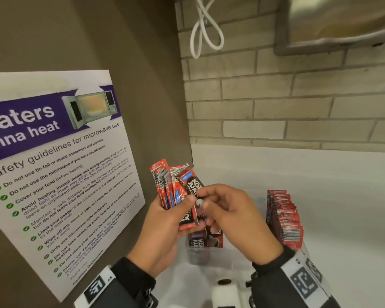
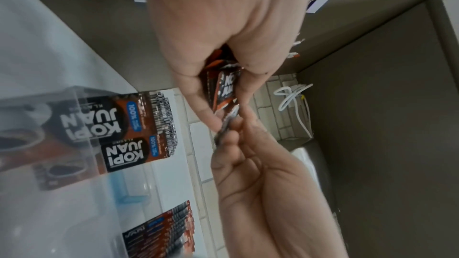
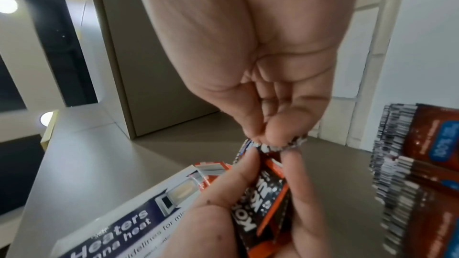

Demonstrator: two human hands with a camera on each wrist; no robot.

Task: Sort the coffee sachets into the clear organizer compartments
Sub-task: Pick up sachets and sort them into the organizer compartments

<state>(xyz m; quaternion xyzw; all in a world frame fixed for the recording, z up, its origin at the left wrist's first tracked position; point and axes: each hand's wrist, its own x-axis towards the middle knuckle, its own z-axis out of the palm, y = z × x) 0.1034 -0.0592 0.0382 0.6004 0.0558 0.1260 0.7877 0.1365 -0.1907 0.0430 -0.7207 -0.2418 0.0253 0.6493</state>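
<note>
Red sachets (image 1: 165,187) fan from the clenched left hand (image 1: 165,230), while the right hand (image 1: 236,216) pinches one packet (image 1: 190,196) above the organizer (image 1: 206,252). From the left wrist, filled compartments (image 2: 124,130) sit beside that hand. From the right wrist, the pinch looks shallow; tugging could spill the bundle (image 3: 263,203).

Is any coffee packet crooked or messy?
One red-and-black coffee sachet tilts across the upright bunch of sachets in the left hand; the right hand pinches it. The standing row of sachets looks tidy.

sachets (image 1: 188,194): red, black logo panel, blue badge, barcode stripes (white-on-black lettering) | poster (image 1: 53,165): white, purple banner, green ticks | wall tiles (image 1: 298,103): beige brick pattern | cable (image 1: 206,30): white
</note>
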